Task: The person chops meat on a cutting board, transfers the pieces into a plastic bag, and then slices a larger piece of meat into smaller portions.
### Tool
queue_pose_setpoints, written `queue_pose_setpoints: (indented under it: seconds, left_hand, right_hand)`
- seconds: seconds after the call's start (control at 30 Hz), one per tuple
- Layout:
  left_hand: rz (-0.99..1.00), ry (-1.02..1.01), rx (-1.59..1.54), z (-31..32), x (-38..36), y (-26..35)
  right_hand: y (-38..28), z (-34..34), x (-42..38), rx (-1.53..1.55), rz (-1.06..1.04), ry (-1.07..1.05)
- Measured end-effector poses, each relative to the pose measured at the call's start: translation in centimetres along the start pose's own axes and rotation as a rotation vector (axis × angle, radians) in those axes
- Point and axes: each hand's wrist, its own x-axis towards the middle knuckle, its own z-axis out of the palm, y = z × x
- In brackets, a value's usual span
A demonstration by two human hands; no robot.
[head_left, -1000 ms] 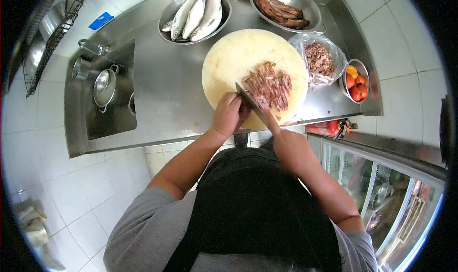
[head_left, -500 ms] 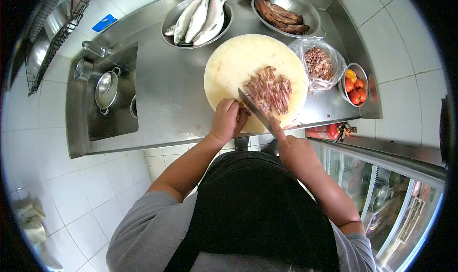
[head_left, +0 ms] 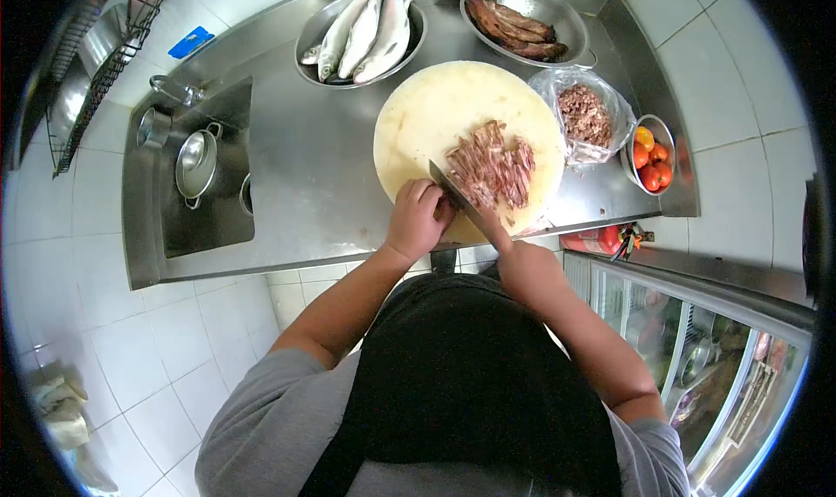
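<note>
My right hand (head_left: pixel 528 266) grips a knife (head_left: pixel 460 194), index finger stretched along the back of the blade. Close against the blade's left side, my left hand (head_left: pixel 417 216) has its fingers curled down onto a piece of meat, mostly hidden beneath them. Both hands are at the near edge of a round, pale cutting board (head_left: pixel 418 114). Thin strips of sliced reddish-brown meat (head_left: pixel 493 166) lie in a heap just right of the knife.
Whole fish (head_left: pixel 364 35) fill a bowl behind the board. Dark meat slabs (head_left: pixel 514 27) lie in a colander (head_left: pixel 562 13). To the right are a plastic bag of chopped meat (head_left: pixel 585 116) and a bowl of tomatoes (head_left: pixel 651 162). A sink (head_left: pixel 218 227) with pots is left; a glass-door fridge (head_left: pixel 697 358) stands right.
My right hand and the knife have shifted slightly left and back toward me. My left hand stays on the meat in nearly the same place.
</note>
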Motion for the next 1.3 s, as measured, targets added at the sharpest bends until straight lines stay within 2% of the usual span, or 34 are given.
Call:
queue_pose_setpoints:
  seconds: [0.2, 0.3, 0.43, 0.63, 0.7, 0.93, 1.03, 1.1, 1.23, 1.3]
  left_hand:
    - [-0.032, -0.082, -0.018, 0.0, -0.3, -0.4]
    - [0.036, -0.028, -0.06, -0.9, 0.1, -0.1]
    - [0.032, -0.033, -0.045, -0.7, -0.1, 0.0]
    - [0.024, -0.022, 0.015, -0.4, -0.6, 0.0]
    - [0.024, 0.0, 0.023, -0.3, -0.6, 0.1]
    - [0.031, -0.066, -0.073, -1.4, -1.0, -0.7]
    - [0.065, -0.065, -0.034, -1.1, -1.2, -0.5]
    - [0.062, -0.051, 0.0, -0.5, -1.5, -0.7]
    - [0.102, -0.013, 0.0, -0.6, -1.1, -0.6]
    - [0.049, -0.074, -0.004, -1.2, -1.4, -0.4]
  right_hand:
    - [1.5, -2.4, -3.7, -0.045, 0.025, -0.12]
    - [0.3, -2.8, -3.4, -0.012, -0.013, -0.009]
    - [-0.8, -2.8, -1.9, -0.046, 0.009, -0.088]
    - [-0.8, 0.2, 1.2, 0.046, -0.053, 0.088]
    - [-0.3, -0.7, 0.0, 0.064, -0.002, -0.058]
    - [0.6, -1.7, -2.8, 0.036, -0.059, 0.022]
    - [-0.4, -1.8, -2.0, -0.111, -0.028, -0.093]
    - [-0.6, 0.2, -0.2, 0.054, -0.038, 0.0]
    - [-0.9, -1.0, 0.0, 0.051, -0.057, 0.084]
    - [-1.1, -2.5, -1.6, -0.051, -0.077, 0.006]
